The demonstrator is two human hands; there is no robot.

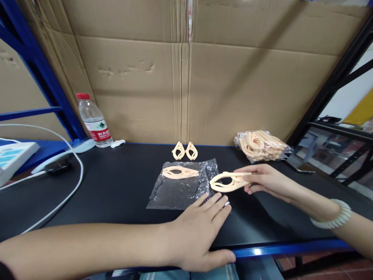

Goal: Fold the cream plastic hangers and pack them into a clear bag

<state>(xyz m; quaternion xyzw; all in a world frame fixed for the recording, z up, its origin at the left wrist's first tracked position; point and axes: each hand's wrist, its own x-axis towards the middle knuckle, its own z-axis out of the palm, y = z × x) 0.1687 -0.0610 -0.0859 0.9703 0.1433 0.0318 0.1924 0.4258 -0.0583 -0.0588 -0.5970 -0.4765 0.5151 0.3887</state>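
My right hand (pixel 262 179) grips the narrow end of a cream folding plastic hanger (pixel 223 186), held over the right side of a clear plastic bag (pixel 171 194). My left hand (pixel 201 229) lies flat with spread fingers, its fingertips on the bag's lower right edge. A second folded hanger (pixel 180 172) rests at the bag's upper part; whether it is inside or on top, I cannot tell. Behind the bag, two small cream loop-shaped pieces (pixel 178 151) stand side by side near the cardboard.
A plastic-wrapped bundle of cream hangers (pixel 262 146) sits at the back right. A water bottle (pixel 96 122) with a red cap stands at the back left. White cables (pixel 80 171) curve over the black table (pixel 110 202) on the left. Cardboard (pixel 131 85) walls the back.
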